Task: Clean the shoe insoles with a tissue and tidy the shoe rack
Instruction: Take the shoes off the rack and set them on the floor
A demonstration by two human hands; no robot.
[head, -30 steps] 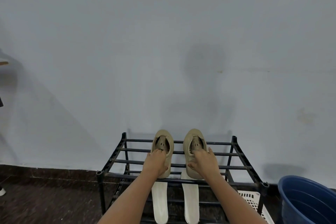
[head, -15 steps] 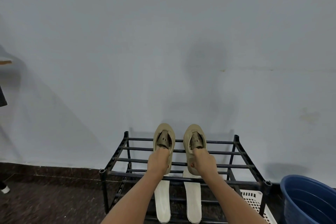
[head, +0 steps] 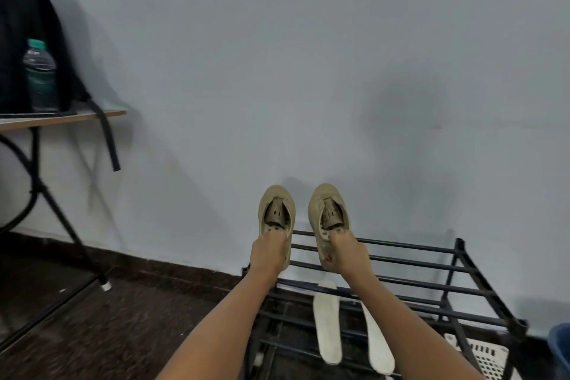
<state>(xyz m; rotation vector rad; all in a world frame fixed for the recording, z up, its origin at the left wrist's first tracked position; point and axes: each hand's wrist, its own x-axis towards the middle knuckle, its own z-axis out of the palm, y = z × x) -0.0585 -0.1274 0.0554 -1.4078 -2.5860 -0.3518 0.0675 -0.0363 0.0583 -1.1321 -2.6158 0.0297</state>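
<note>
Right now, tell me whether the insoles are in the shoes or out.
Out: left insole and right insole lie on the lower shelf of the rack, below the held shoes.

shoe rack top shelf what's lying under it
Two white insoles lie side by side on a lower shelf of the shoe rack: the left insole crossed by the top bars, the right insole with its far end covered by the right forearm.

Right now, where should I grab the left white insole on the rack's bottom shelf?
Probably pinch the flat white insole by its rounded near end, coming from the front: it lies lengthwise toward you, and the black metal rack's top bars cover its far end.
</note>
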